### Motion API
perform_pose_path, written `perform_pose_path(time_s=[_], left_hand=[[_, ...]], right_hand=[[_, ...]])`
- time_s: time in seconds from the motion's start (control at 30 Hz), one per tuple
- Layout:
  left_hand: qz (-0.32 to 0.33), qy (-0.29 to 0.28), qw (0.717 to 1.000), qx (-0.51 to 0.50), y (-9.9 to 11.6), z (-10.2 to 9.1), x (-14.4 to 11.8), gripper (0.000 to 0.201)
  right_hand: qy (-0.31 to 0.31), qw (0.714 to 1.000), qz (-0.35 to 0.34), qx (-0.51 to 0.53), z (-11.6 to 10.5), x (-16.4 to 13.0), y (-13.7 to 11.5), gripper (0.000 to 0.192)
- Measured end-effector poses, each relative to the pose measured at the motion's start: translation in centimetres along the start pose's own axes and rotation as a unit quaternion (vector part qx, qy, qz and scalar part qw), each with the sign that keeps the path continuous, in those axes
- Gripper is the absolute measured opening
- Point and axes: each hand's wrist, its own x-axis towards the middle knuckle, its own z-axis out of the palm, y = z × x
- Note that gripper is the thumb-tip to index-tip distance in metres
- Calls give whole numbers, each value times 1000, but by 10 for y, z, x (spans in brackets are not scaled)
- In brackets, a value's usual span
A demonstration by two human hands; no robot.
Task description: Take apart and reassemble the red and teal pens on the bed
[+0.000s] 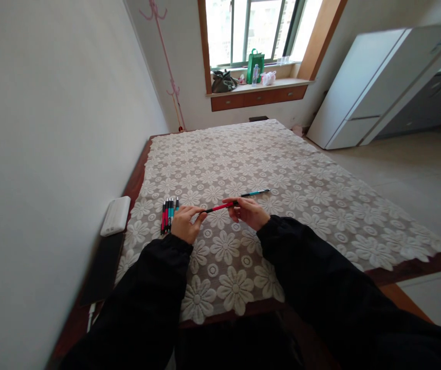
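Fingers of both hands pinch one red pen (220, 207) at mid-frame: the left hand (185, 223) grips its dark tip end, the right hand (247, 212) its other end. Just left lies a row of red and teal pens (168, 214); a single teal pen (256, 193) lies just right, on the floral lace tablecloth (301, 190).

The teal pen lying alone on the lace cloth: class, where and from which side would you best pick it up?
Grip the teal pen at mid-barrel, pinching across its narrow width from above. It lies flat and free on the lace tablecloth, just beyond the right hand, with nothing touching it. Its long axis runs roughly left to right, so fingers probably close best front and back.
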Motion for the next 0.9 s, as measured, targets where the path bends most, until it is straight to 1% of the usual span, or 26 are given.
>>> perform_pose_path(time_s=[0.07, 0.13, 0.2, 0.3, 0.37, 0.4, 0.47, 0.5, 0.53, 0.6, 0.67, 0.73, 0.8, 0.83, 0.87, 0.9], left_hand=[[13, 0, 1000, -14, -1, 1, 0, 15], [32, -3, 999, -27, -3, 1, 0, 14], [41, -9, 999, -31, -3, 2, 0, 14], [27, -5, 999, -33, -1, 1, 0, 13], [11, 6, 998, -54, 3, -1, 1, 14], [0, 14, 997, -71, 5, -2, 1, 14], [-31, 30, 992, -120, 8, -4, 2, 17], [-51, 37, 986, -153, 9, -5, 2, 18], [-74, 46, 978, -191, 9, -5, 3, 21], [-124, 69, 952, -271, 7, -3, 4, 25], [-166, 104, 919, -341, 2, 0, 5, 29], [-195, 133, 889, -392, -2, 3, 6, 32], [-215, 135, 869, -425, -4, 5, 7, 35], [-222, 126, 863, -435, -5, 6, 7, 36], [-229, 112, 861, -441, -4, 6, 6, 37], [-235, 95, 860, -444, -3, 6, 6, 39]], right_hand=[[-36, 998, 22, 42, 1, -2, -2, 42], [-48, 996, 35, 65, 0, -2, -3, 37], [-32, 996, 42, 71, -1, -1, -3, 33], [0, 998, 39, 56, -3, 1, -1, 29], [25, 999, 24, 14, -5, 3, 0, 30], [42, 999, 14, -25, -5, 4, 1, 31], [77, 986, -14, -147, -7, 5, 3, 31], [90, 970, -32, -221, -7, 5, 4, 28], [101, 948, -54, -297, -8, 6, 4, 25], [118, 890, -109, -426, -11, 6, 4, 18], [139, 830, -159, -516, -17, 6, 2, 21], [172, 773, -185, -582, -27, 6, 0, 31], [203, 724, -168, -638, -39, 5, -2, 39], [211, 704, -148, -662, -45, 5, -3, 43], [219, 688, -129, -680, -50, 5, -3, 42], [220, 677, -110, -694, -55, 4, -2, 36]])
